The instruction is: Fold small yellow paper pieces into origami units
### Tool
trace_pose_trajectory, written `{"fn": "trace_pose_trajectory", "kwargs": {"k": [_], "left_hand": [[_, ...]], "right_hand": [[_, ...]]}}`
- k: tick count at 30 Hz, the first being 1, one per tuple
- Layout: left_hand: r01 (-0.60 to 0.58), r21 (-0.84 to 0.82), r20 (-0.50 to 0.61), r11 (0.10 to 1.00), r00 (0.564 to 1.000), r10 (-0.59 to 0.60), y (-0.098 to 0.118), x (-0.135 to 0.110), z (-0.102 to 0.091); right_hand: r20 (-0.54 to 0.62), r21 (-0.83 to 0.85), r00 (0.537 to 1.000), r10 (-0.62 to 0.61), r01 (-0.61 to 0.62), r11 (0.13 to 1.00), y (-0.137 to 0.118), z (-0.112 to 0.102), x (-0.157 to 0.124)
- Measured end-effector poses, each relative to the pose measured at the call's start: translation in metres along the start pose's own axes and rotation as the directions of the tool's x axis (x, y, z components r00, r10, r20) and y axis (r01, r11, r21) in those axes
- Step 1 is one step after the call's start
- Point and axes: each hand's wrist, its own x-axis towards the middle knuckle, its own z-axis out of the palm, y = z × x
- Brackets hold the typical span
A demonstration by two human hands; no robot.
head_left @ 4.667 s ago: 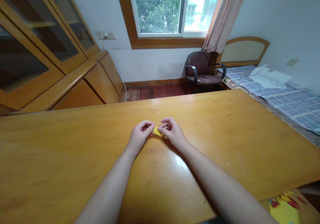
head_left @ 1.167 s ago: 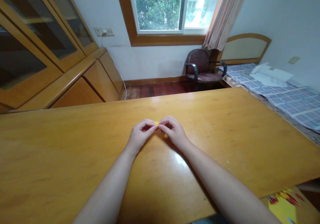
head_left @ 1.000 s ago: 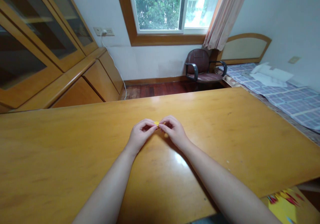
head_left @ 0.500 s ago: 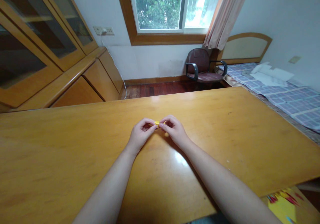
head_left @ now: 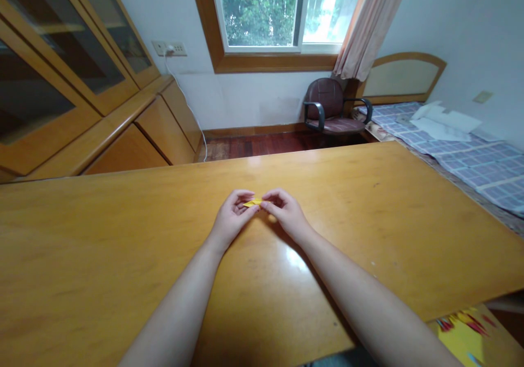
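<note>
A small folded piece of yellow paper (head_left: 252, 203) is pinched between both hands just above the middle of a wide wooden table (head_left: 102, 236). My left hand (head_left: 231, 219) grips its left end with curled fingers. My right hand (head_left: 285, 215) pinches the right end, fingers bent over it. Most of the paper is hidden by the fingertips.
A dark red office chair (head_left: 331, 106) stands beyond the table's far edge, below a window. Wooden cabinets (head_left: 82, 99) with glass doors run along the left. A bed (head_left: 470, 148) with a checked cover lies at right. Yellow paper with coloured marks (head_left: 466, 337) shows at the lower right corner.
The fingers have shifted a little, and more of the yellow paper's left point shows between the hands than half a second ago. Both hands stay in the same spot.
</note>
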Motion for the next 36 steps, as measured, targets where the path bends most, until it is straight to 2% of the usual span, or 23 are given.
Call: {"fn": "trace_pose_trajectory", "kwargs": {"k": [5, 10, 14, 20, 28, 36], "left_hand": [[0.058, -0.019, 0.042, 0.998, 0.997, -0.057, -0.0001, 0.0012, -0.0012], [0.09, -0.089, -0.046, 0.992, 0.994, -0.095, 0.002, 0.0029, -0.0016], [0.08, -0.085, -0.067, 0.993, 0.994, -0.086, 0.0016, 0.0037, -0.0007], [0.152, -0.055, 0.091, 0.987, 0.985, -0.147, 0.0006, 0.0027, -0.001], [0.193, 0.031, 0.203, 0.981, 0.96, -0.195, 0.0022, 0.003, -0.0044], [0.183, 0.078, 0.207, 0.98, 0.959, -0.195, 0.0037, 0.0025, -0.0038]], "right_hand": [[-0.001, 0.047, 1.0, 0.009, -0.009, 0.999, 0.0011, 0.0001, 0.0001], [-0.025, 0.118, 0.998, 0.05, -0.047, 0.992, 0.0032, 0.0009, 0.0012], [-0.019, 0.138, 0.998, 0.058, -0.055, 0.989, 0.0053, 0.0007, 0.0021], [-0.056, 0.154, 0.997, 0.053, -0.044, 0.987, 0.0037, -0.0002, 0.0022], [-0.059, 0.165, 0.997, 0.053, -0.043, 0.985, 0.0021, 0.0008, 0.0017], [-0.013, 0.174, 0.998, 0.06, -0.057, 0.983, -0.0002, 0.0011, 0.0017]]}}
